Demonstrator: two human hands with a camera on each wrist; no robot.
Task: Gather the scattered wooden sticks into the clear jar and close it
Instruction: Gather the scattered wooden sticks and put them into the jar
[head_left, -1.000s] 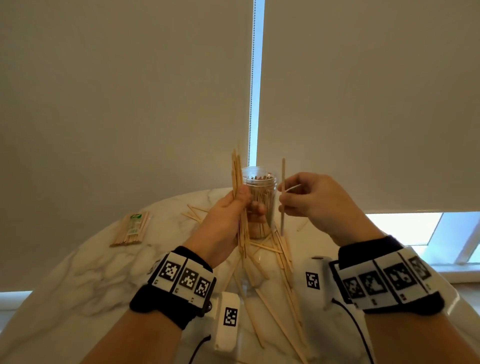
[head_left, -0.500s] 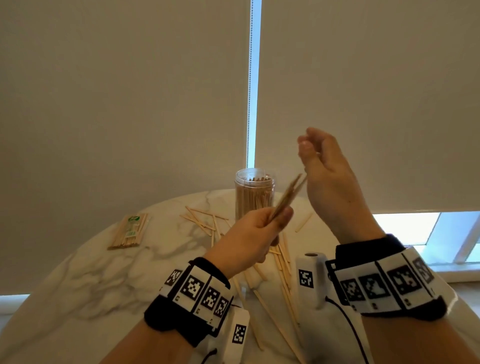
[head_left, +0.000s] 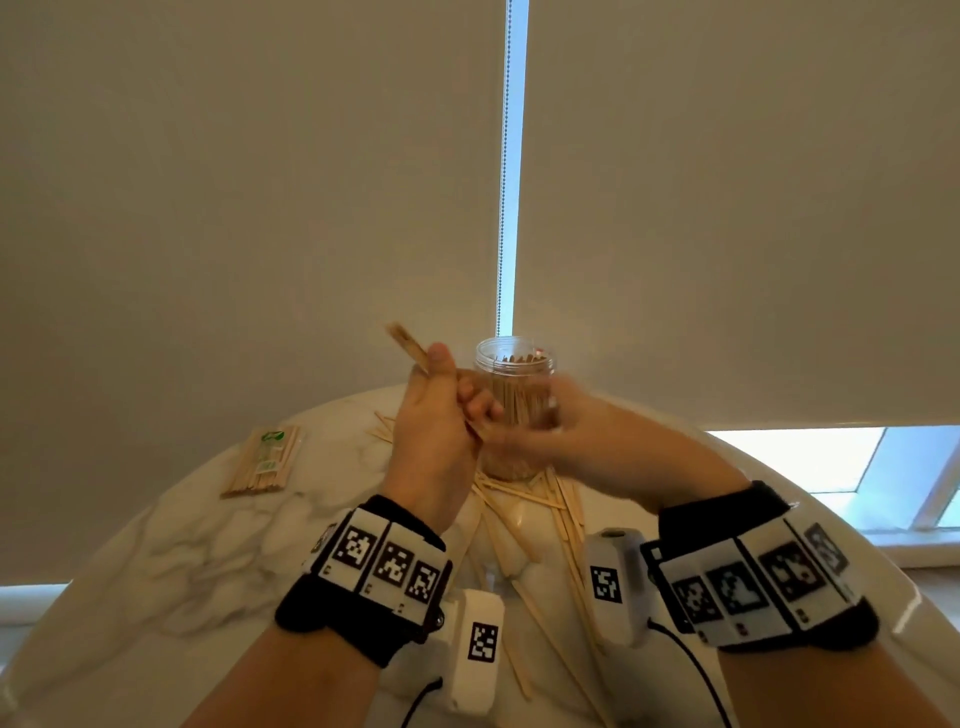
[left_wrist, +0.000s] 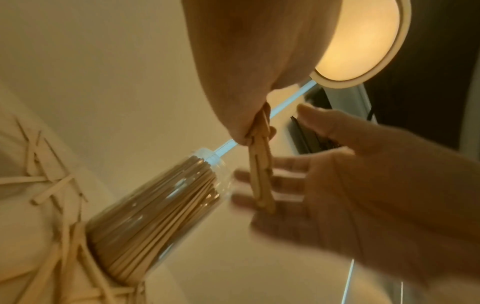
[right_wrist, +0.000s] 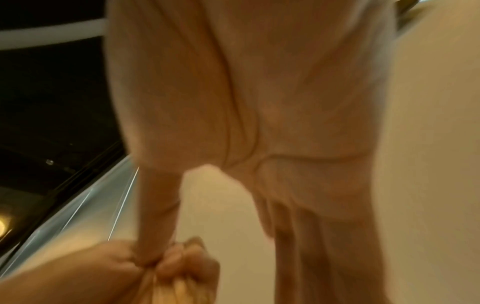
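Leftmost, a wrapped packet of sticks (head_left: 262, 460) lies on the marble bench (head_left: 156, 545), well apart from the work and needing no attention yet. Nearer the middle, a small bundle of sticks (head_left: 408, 347) is clamped in the left hand (head_left: 434, 431), thumb on top and fingers curled round it, the bundle tilted up and to the left just beside the clear jar (head_left: 514, 410). The jar stands upright at the far side of the bench, lidless and already packed with sticks. To its right, the right hand (head_left: 582, 441) is blurred; in the left wrist view its fingers (left_wrist: 285, 185) are seen spread apart against the lower ends of the bundle, with nothing held.

The ends are best squared against that flat palm before the bundle is brought upright over the mouth. Since the jar looks nearly full, the bundle should be lowered into a gap at the rim rather than pushed, and the jar steadied so it is not tipped. Many scattered sticks (head_left: 563, 512) are left on the near bench; no lid is seen.
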